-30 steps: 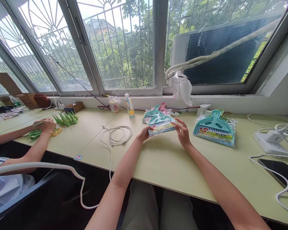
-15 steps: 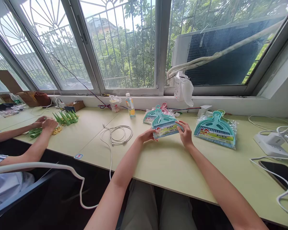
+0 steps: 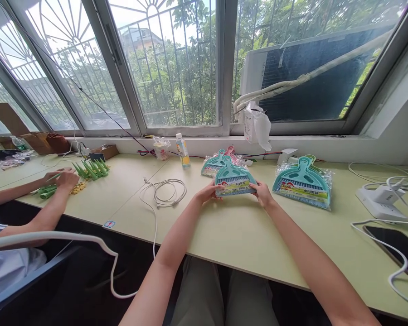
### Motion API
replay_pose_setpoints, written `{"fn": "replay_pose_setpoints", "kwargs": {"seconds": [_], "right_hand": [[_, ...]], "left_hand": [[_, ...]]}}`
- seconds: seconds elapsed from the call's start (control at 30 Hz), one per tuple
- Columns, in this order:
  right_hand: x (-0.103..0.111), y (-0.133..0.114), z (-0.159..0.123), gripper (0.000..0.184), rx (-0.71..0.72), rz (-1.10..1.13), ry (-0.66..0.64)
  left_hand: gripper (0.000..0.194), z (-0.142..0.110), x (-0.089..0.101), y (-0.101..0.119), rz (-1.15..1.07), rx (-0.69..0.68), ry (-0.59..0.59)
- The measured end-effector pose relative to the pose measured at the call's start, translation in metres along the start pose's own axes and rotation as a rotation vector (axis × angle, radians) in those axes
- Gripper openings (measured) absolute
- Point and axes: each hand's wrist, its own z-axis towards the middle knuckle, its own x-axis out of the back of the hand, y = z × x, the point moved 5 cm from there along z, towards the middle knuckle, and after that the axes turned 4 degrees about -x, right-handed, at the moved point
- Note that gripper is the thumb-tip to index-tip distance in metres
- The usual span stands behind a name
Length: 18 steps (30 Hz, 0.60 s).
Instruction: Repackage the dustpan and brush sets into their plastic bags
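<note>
I hold a teal dustpan-and-brush set (image 3: pixel 234 179) upright over the pale green table (image 3: pixel 231 231), its label facing me. My left hand (image 3: pixel 209 192) grips its lower left corner and my right hand (image 3: pixel 262 193) grips its lower right corner. Just behind it lies a small stack of wrapped sets (image 3: pixel 217 162), teal with a pink one at the back. A second pile of plastic-wrapped teal sets (image 3: pixel 302 182) lies to the right of my right hand.
A coiled white cable (image 3: pixel 165 192) lies to the left, with a drink bottle (image 3: pixel 182 151) and a plastic bag (image 3: pixel 161 148) by the window sill. A white charger (image 3: pixel 381 202) and a dark phone (image 3: pixel 396 242) sit at right. Another person's hands (image 3: pixel 63 177) work with green pieces (image 3: pixel 90 169) at far left.
The set has been lifted from the stack and turned upright, losing its plastic look from before. Both hands moved a little toward me and now grip its two lower corners.
</note>
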Motion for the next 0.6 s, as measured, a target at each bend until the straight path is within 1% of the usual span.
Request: {"fn": "replay_pose_setpoints", "kwargs": {"seconds": [0.07, 0.13, 0.2, 0.27, 0.33, 0.37, 0.43, 0.5, 0.6], "right_hand": [[0.001, 0.002, 0.000, 0.022, 0.005, 0.035, 0.051], [0.002, 0.004, 0.000, 0.018, 0.012, 0.066, 0.106], [0.003, 0.006, 0.000, 0.017, 0.021, 0.085, 0.141], [0.004, 0.007, 0.000, 0.016, 0.024, 0.104, 0.172], [0.006, 0.009, 0.000, 0.016, 0.021, 0.123, 0.211], [0.007, 0.010, 0.000, 0.015, 0.018, 0.125, 0.223], [0.007, 0.012, 0.000, 0.015, 0.016, 0.109, 0.221], [0.004, 0.012, 0.000, 0.016, 0.018, 0.084, 0.201], [-0.001, 0.012, -0.002, 0.019, 0.025, 0.052, 0.164]], "left_hand": [[0.092, 0.000, 0.001, 0.008, 0.007, -0.101, 0.081], [0.093, -0.003, 0.002, 0.016, 0.012, -0.187, 0.136], [0.083, -0.006, -0.001, 0.022, 0.016, -0.222, 0.127], [0.072, -0.007, -0.007, 0.026, 0.015, -0.230, 0.075], [0.069, -0.007, -0.012, 0.026, 0.036, -0.231, 0.041], [0.068, -0.006, -0.013, 0.025, 0.061, -0.231, 0.051], [0.068, -0.003, -0.011, 0.022, 0.118, -0.231, 0.134], [0.074, 0.000, -0.007, 0.018, 0.130, -0.235, 0.244], [0.094, 0.003, 0.000, 0.014, 0.060, -0.242, 0.361]]}}
